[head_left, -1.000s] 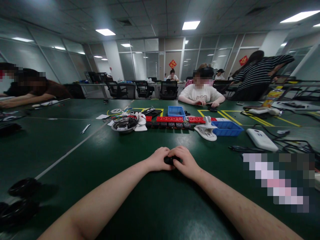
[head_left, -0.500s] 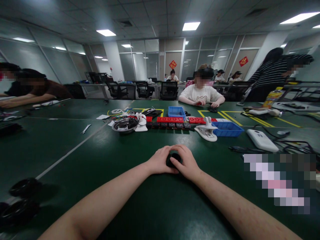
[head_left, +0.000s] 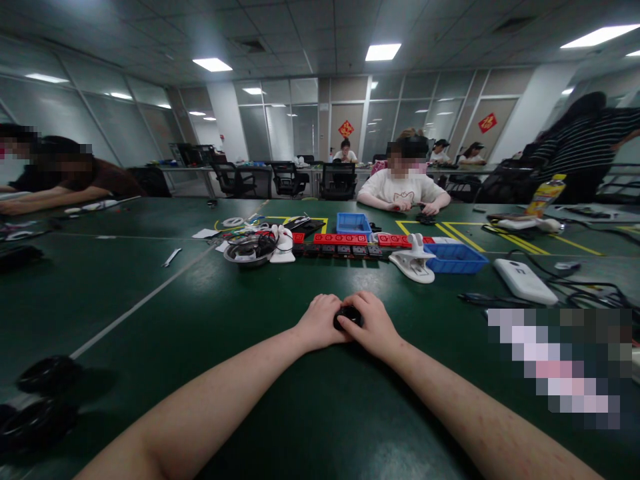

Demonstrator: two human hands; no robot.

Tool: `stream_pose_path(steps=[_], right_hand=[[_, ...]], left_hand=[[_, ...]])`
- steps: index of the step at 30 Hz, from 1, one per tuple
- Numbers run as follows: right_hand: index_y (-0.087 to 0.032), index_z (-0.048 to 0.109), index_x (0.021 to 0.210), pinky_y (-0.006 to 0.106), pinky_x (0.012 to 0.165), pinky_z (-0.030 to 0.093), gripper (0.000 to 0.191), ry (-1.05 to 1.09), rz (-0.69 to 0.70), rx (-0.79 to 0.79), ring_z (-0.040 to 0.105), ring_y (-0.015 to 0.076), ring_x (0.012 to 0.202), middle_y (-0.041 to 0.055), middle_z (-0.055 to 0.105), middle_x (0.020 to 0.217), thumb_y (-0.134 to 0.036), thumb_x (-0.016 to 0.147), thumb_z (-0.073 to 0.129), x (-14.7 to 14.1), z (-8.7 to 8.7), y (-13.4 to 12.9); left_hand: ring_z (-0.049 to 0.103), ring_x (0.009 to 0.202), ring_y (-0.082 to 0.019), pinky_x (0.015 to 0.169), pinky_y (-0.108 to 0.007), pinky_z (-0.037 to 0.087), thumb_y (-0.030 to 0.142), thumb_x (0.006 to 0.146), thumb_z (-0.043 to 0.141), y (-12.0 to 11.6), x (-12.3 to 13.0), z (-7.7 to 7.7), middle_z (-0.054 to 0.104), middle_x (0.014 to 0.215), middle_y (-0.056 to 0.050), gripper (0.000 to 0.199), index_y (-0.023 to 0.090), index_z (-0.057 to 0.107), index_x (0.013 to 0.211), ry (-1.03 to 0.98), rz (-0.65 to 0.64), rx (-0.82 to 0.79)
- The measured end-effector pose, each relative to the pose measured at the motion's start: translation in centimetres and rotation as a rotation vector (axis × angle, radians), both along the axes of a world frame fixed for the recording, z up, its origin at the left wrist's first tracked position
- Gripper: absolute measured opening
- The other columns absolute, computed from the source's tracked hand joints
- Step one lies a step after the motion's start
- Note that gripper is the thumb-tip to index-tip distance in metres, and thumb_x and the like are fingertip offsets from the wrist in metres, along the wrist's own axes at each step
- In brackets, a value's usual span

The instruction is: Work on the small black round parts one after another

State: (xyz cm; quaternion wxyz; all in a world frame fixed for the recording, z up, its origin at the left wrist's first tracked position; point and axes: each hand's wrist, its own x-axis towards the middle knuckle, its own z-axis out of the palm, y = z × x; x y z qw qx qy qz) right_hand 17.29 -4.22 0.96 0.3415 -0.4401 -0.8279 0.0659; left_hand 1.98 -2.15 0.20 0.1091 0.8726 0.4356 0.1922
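Head view: both my forearms reach forward from the lower corners, converging ahead of me low over the green table [head_left: 225, 413]. My left hand [head_left: 319, 323] comes in from the left, fingers curled against one side of the black round part [head_left: 350, 312]; my right hand [head_left: 375, 323] closes from the opposite side, thumb bent across the near face. Fingers of both are closed on that single part, which sits between my palms at the centre; whether it touches the surface I cannot tell. Count of surrounding items: black rings [head_left: 49, 375], three, at lower left, one cut by the frame edge; blue bins [head_left: 456, 259], two; white clamps [head_left: 414, 260], two, standing beyond my hands; metal bowl [head_left: 247, 255], one, loaded with cables; white wrench-shaped item [head_left: 171, 258], one; yellow-labelled bottle [head_left: 547, 195], one, upright at far right. Directly opposite, one person [head_left: 404, 187] sits in a white shirt.
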Motion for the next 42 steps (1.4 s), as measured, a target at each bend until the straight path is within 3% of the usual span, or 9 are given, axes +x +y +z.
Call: stream_pose_path(steps=[6,12,17,20,27,32,37,42], right_hand=[[-0.019,0.062,0.093,0.040,0.079,0.038,0.022,0.023,0.135,0.042,0.050,0.0218,0.087,0.0063,0.058,0.093,-0.018,0.075,0.050,0.3,0.3,-0.3],[-0.023,0.063,0.088,0.043,0.087,0.034,0.029,0.060,0.277,0.061,0.051,0.0219,0.092,0.0022,0.065,0.092,-0.011,0.071,0.042,0.3,0.4,-0.4],[-0.019,0.053,0.108,0.043,0.089,0.036,0.031,0.110,0.203,0.075,0.051,0.0227,0.097,0.0077,0.059,0.104,-0.022,0.077,0.046,0.2,0.3,-0.5],[-0.018,0.049,0.111,0.043,0.088,0.038,0.033,0.098,0.120,0.080,0.050,0.0244,0.099,0.0100,0.057,0.108,-0.029,0.080,0.047,0.2,0.0,-0.4],[-0.016,0.052,0.095,0.040,0.078,0.040,0.027,0.038,-0.006,0.054,0.051,0.0239,0.087,0.0089,0.057,0.092,-0.038,0.080,0.050,0.2,-0.4,0.0],[-0.018,0.054,0.083,0.037,0.073,0.040,0.020,-0.031,-0.038,0.000,0.050,0.0218,0.081,0.0058,0.055,0.083,-0.037,0.077,0.055,0.1,-0.4,0.2],[-0.018,0.058,0.087,0.036,0.072,0.040,0.016,-0.016,-0.009,0.003,0.050,0.0208,0.080,0.0051,0.055,0.082,-0.031,0.079,0.054,0.1,-0.2,0.2],[-0.018,0.061,0.090,0.038,0.076,0.039,0.018,0.021,0.075,0.015,0.050,0.0213,0.083,0.0061,0.057,0.087,-0.021,0.076,0.051,0.2,0.2,0.0]], left_hand=[[0.051,0.093,-0.023,0.084,-0.034,0.041,0.034,0.061,0.068,0.7,-0.7,0.0,0.054,0.098,-0.005,0.039,0.019,0.057,0.095,-0.076,-0.110,-0.117],[0.050,0.098,-0.024,0.089,-0.036,0.038,0.035,0.063,0.067,1.2,-1.1,-0.3,0.055,0.101,-0.004,0.035,0.020,0.060,0.093,-0.063,-0.193,-0.104],[0.048,0.104,-0.027,0.092,-0.040,0.035,0.044,0.059,0.070,0.8,-1.0,-0.2,0.054,0.108,-0.006,0.058,0.021,0.051,0.109,-0.084,-0.178,-0.114],[0.049,0.101,-0.027,0.089,-0.041,0.037,0.048,0.056,0.071,0.4,-0.7,-0.2,0.053,0.105,-0.006,0.062,0.021,0.049,0.107,-0.088,-0.097,-0.092],[0.049,0.089,-0.025,0.084,-0.041,0.039,0.055,0.058,0.066,-0.3,-0.1,-0.1,0.052,0.091,-0.006,0.053,0.017,0.050,0.092,0.004,0.045,0.019],[0.050,0.086,-0.024,0.084,-0.039,0.039,0.055,0.059,0.065,0.0,-0.1,-0.4,0.052,0.086,-0.004,0.047,0.019,0.052,0.087,0.038,0.007,0.026],[0.051,0.084,-0.023,0.082,-0.037,0.039,0.049,0.060,0.067,0.2,-0.2,-0.1,0.053,0.083,-0.003,0.042,0.019,0.054,0.086,0.026,-0.004,0.011],[0.051,0.086,-0.022,0.078,-0.034,0.042,0.040,0.062,0.067,0.3,-0.5,0.4,0.054,0.091,-0.004,0.039,0.018,0.055,0.091,-0.043,-0.100,-0.081]])
